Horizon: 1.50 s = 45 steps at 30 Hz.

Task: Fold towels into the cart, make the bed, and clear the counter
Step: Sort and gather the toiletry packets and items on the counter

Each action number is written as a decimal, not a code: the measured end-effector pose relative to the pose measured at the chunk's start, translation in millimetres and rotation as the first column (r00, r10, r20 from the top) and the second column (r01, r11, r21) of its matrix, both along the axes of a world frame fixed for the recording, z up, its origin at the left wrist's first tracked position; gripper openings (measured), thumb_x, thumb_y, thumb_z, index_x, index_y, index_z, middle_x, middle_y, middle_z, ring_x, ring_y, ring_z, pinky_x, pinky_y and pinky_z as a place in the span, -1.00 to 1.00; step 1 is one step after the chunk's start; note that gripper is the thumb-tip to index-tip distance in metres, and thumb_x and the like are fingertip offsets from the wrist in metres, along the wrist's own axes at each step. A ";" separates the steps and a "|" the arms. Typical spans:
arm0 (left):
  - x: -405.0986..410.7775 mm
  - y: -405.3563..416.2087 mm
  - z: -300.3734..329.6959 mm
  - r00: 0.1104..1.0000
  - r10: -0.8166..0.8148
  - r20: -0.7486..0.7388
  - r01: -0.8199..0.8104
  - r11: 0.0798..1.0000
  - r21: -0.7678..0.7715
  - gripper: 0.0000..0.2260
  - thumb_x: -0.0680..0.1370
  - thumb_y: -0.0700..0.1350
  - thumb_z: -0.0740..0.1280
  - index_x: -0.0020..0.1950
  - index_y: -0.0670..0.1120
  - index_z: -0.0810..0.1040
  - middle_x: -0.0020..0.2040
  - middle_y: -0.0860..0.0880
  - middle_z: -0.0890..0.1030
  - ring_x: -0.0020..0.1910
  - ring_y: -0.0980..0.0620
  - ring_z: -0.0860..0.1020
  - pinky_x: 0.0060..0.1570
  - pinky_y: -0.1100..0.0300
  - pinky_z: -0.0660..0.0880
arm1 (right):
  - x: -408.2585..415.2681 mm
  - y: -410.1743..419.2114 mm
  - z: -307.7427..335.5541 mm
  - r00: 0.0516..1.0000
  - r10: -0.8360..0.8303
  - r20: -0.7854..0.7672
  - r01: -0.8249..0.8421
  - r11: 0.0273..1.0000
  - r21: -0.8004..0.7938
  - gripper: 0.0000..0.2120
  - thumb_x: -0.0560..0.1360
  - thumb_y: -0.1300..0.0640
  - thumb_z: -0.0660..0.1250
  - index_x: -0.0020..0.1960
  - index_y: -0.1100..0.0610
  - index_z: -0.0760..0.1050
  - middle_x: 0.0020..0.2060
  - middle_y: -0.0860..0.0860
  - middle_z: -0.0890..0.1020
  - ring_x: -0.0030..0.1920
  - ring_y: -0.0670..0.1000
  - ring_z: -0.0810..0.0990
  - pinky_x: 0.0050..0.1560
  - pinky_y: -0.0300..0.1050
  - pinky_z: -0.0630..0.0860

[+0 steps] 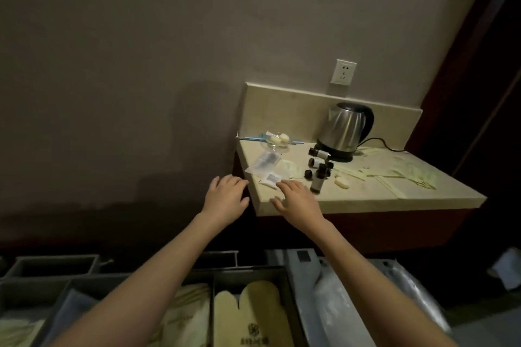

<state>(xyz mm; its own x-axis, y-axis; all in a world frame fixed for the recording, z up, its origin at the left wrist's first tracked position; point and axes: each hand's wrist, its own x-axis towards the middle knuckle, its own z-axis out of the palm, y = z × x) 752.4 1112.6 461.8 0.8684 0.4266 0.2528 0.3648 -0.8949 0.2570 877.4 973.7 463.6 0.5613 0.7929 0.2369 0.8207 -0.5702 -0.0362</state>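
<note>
Head view, dim light. The table [366,200], a beige stone slab with a raised back edge, sits right of frame centre against a grey wall.

My left hand [225,197] hovers just off the table's left corner, fingers loosely spread, grip wide, holding nothing. My right hand [296,203] lies over the near left edge of the table, fingers extended and relaxed, grip wide, holding nothing; whether the fingertips touch the slab I cannot tell.

On the table, just above my right hand: flat clear sachets [265,163]. Above them, a small glass dish [277,140] with pale pieces in it. Right of the sachets, a cluster of small dark-capped bottles [320,166], one upright, the others on their sides. Behind the cluster, a steel kettle [345,129] on its black base, cord trailing right. Pale paper wrappers [406,175] lie scattered across the right part of the table.

On the wall above the kettle: a white socket [343,72].

Bottom of frame: cart [290,310] with grey bins; the middle bin holds cream slippers [248,313].
</note>
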 end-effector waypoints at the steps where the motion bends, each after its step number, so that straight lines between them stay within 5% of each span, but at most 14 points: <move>1: 15.5 2.6 -0.4 1.000 0.011 -0.009 -0.011 1.000 0.002 -0.58 0.61 0.00 0.16 0.47 -0.02 0.27 0.45 0.02 0.32 0.48 0.02 0.16 0.46 0.02 -0.02 | 15.2 5.5 -1.1 1.000 0.011 -0.004 -0.011 1.000 0.003 -0.54 0.59 -0.03 0.16 0.44 0.11 0.28 0.41 0.01 0.36 0.42 0.02 0.26 0.40 -0.05 0.17; 6: 60.4 17.6 -10.4 1.000 0.030 -0.008 -0.030 0.999 -0.023 -0.61 0.61 -0.01 0.15 0.45 -0.02 0.29 0.44 0.01 0.33 0.47 0.01 0.18 0.46 0.02 -0.01 | 61.8 36.2 -8.8 0.995 0.064 -0.078 -0.060 0.997 0.047 -0.60 0.56 0.00 0.24 0.33 0.16 0.40 0.29 0.06 0.49 0.32 0.07 0.40 0.28 -0.05 0.32; 11: 77.8 27.2 -25.7 0.998 -0.020 0.065 0.025 0.996 -0.086 -0.61 0.62 -0.05 0.17 0.45 -0.02 0.30 0.48 0.02 0.28 0.49 0.03 0.13 0.46 0.06 -0.01 | 76.1 46.1 -19.1 0.979 0.066 -0.192 -0.045 0.993 0.114 -0.74 0.52 -0.05 0.30 0.07 0.12 0.54 -0.02 0.07 0.62 -0.01 0.09 0.56 -0.20 -0.10 0.36; 20: 90.4 14.9 -31.0 0.970 -0.146 0.194 0.194 0.947 -0.256 -0.64 0.59 -0.01 0.26 0.38 -0.02 0.43 0.44 0.04 0.35 0.49 0.06 0.14 0.45 0.05 0.01 | 70.4 23.8 -14.7 0.995 0.032 -0.093 -0.008 0.969 0.247 -0.84 0.57 0.13 0.22 -0.02 0.12 0.58 -0.11 0.05 0.66 -0.09 0.09 0.59 -0.20 -0.05 0.41; 24: 86.2 6.2 -31.0 0.962 -0.135 0.237 0.200 0.940 -0.276 -0.71 0.56 -0.06 0.32 0.27 -0.04 0.54 0.27 0.04 0.53 0.32 0.05 0.38 0.41 0.08 0.14 | 68.6 15.3 -9.7 0.978 0.048 -0.204 0.033 0.926 0.376 -0.86 0.54 0.19 0.29 0.02 0.11 0.61 -0.09 0.01 0.69 -0.05 0.03 0.61 -0.12 -0.08 0.48; 27: 81.9 -3.9 -34.3 0.960 -0.140 0.244 0.214 0.927 -0.308 -0.72 0.55 -0.11 0.33 0.26 -0.06 0.56 0.21 -0.01 0.58 0.22 0.02 0.47 0.28 0.13 0.35 | 62.3 15.3 -13.0 0.968 0.070 -0.242 -0.001 0.962 0.273 -0.78 0.55 0.08 0.29 0.15 0.07 0.60 0.03 0.03 0.67 0.07 0.05 0.59 -0.04 -0.09 0.46; 34: 75.9 -13.7 -36.0 0.935 -0.069 0.349 0.207 0.903 -0.377 -0.70 0.49 -0.21 0.40 0.23 -0.12 0.58 0.13 -0.04 0.63 0.13 0.08 0.55 0.12 0.37 0.37 | 55.9 13.4 -22.8 0.996 0.084 -0.002 -0.081 0.964 0.254 -0.83 0.53 0.06 0.31 0.00 0.11 0.64 -0.09 0.03 0.67 -0.07 0.05 0.61 -0.15 -0.10 0.43; 40: 63.2 -24.5 -34.8 0.903 -0.048 0.427 0.223 0.901 -0.371 -0.75 0.46 -0.26 0.43 0.14 -0.15 0.63 0.07 -0.08 0.65 0.07 0.03 0.59 0.18 0.13 0.48 | 46.3 4.6 -28.1 0.994 0.098 0.049 -0.108 0.955 0.277 -0.95 0.52 0.21 0.30 -0.08 0.15 0.54 -0.12 0.04 0.62 -0.08 0.07 0.56 -0.27 -0.12 0.31; 45: 36.9 -24.8 -20.3 0.858 -0.140 0.494 0.285 0.930 -0.232 -0.86 0.45 -0.15 0.45 0.00 -0.10 0.68 -0.05 0.00 0.68 -0.05 0.08 0.60 0.04 0.07 0.52 | 20.9 -11.3 -15.5 0.973 0.192 -0.128 -0.124 0.903 0.412 -0.93 0.53 0.19 0.31 -0.08 0.18 0.55 -0.12 0.05 0.63 -0.10 0.06 0.57 -0.19 -0.09 0.41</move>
<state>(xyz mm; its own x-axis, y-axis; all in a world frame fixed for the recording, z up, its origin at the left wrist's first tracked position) 789.4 1087.8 441.4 0.7589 0.3613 0.5418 -0.0520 -0.7957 0.6035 898.2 962.4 448.1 0.4941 0.7324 0.4684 0.8621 -0.3431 -0.3729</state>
